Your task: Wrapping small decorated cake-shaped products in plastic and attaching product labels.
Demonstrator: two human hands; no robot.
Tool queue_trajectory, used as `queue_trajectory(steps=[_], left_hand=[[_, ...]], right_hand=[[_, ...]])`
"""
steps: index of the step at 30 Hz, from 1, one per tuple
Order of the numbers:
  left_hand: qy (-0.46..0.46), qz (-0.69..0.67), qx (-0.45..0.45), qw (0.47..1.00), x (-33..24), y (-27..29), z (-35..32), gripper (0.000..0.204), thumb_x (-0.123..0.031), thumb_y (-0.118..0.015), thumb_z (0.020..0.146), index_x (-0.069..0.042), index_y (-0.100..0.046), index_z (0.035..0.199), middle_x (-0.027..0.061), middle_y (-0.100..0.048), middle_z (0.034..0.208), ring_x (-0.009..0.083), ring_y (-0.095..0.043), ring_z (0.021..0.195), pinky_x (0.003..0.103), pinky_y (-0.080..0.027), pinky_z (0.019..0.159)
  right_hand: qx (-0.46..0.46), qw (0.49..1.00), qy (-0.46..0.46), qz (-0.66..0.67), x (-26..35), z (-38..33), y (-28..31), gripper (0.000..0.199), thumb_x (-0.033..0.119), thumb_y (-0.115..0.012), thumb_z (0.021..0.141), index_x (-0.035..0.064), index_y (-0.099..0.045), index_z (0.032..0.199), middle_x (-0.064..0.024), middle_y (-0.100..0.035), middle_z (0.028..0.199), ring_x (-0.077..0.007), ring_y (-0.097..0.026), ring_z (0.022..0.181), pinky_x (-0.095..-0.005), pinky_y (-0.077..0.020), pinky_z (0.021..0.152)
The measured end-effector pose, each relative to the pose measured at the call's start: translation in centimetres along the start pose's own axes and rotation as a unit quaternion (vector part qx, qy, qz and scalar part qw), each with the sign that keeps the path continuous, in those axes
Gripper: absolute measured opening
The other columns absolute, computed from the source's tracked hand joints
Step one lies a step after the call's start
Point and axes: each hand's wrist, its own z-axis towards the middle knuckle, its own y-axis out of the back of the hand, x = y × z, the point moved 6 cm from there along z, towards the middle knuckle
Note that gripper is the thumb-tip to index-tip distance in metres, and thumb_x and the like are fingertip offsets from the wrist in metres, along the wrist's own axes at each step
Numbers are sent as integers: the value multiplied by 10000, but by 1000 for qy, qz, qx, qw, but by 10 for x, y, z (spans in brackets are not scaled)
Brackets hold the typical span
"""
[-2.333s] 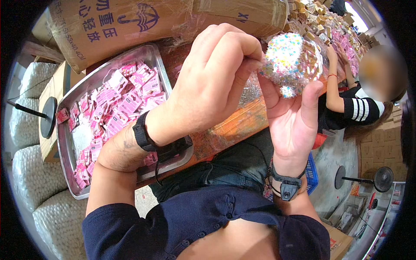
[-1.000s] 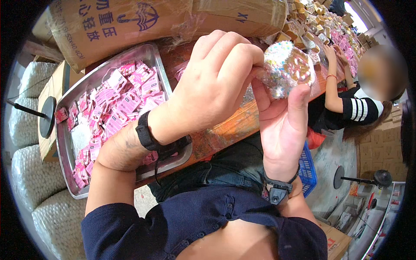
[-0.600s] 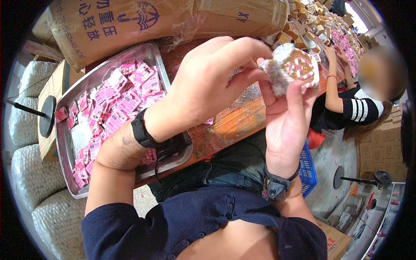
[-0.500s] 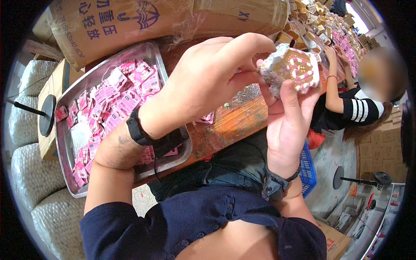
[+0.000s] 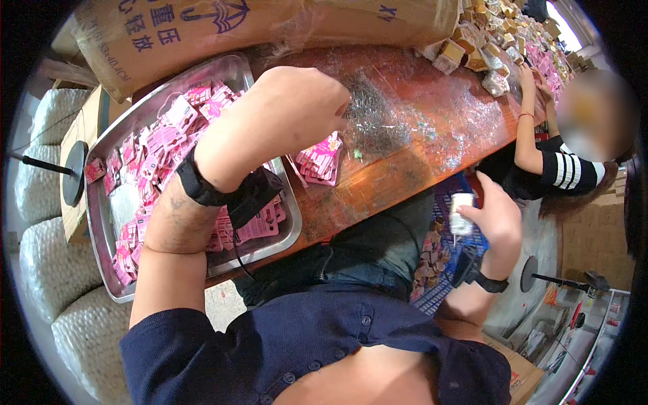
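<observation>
My left hand (image 5: 307, 101) is over the wooden table, fingers curled down and together beside a scatter of small thin metal pieces (image 5: 381, 115). Its fingertips are mostly hidden, so I cannot make out what they hold. To the right, my right hand (image 5: 498, 212) is low above a blue plastic basket (image 5: 432, 300), its index finger and thumb spread apart. A small white, rough-coated ornament (image 5: 462, 214), seen edge-on, is at the thumb tip and looks loose. A small stack of pink cards (image 5: 318, 162) lies on the table below my left hand.
A metal tray (image 5: 292, 233) heaped with pink cards stands left on the wooden table (image 5: 418, 162). Behind lies a large carton (image 5: 290, 27). Many small house-shaped ornaments (image 5: 472, 54) pile up at the far right, where another person's hands (image 5: 530, 84) work. White bulging bags (image 5: 50, 263) line the left.
My hands have separated from the ornament held between them. The right hand has gone down and right with it to the basket; the left has drawn back left over the table.
</observation>
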Motion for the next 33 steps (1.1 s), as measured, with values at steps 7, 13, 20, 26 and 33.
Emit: queue_trajectory(steps=[7,13,20,26,33], left_hand=[[-142,-68,227,961,-12,-17,-21,207,-209,-674,741,-127,-697,929,76,-697,893,282,-660,878,416,-515,732],[-97,-13,256,962,-8,-32,-17,189,-223,-671,742,-138,-714,906,90,-693,842,301,-655,849,408,-520,726],[-48,-53,22,997,-2,-14,6,150,-198,-658,776,-93,-709,871,133,-679,822,330,-658,807,429,-528,721],[-19,-210,-157,965,0,15,11,189,-133,-637,817,-20,-686,961,171,-679,845,311,-676,769,353,-529,694],[-62,-235,-107,964,-4,4,14,172,-145,-655,853,3,-651,941,133,-677,789,204,-683,743,311,-526,689]], right_hand=[[-260,895,267,246,119,30,15,300,259,-687,851,50,-685,1066,-155,-654,1057,-337,-593,1015,-415,-473,900],[-272,912,257,166,149,60,1,147,206,-726,787,90,-710,875,-122,-645,1053,-307,-548,1035,-413,-443,925],[-269,916,233,183,151,56,11,77,157,-719,777,96,-685,809,-51,-666,931,-299,-569,964,-413,-464,863],[-301,885,258,244,142,60,15,105,149,-734,765,82,-693,835,-70,-663,897,-309,-589,931,-400,-489,823],[-239,912,261,206,149,65,7,109,158,-743,753,83,-725,829,-80,-668,916,-298,-588,930,-392,-493,822]])
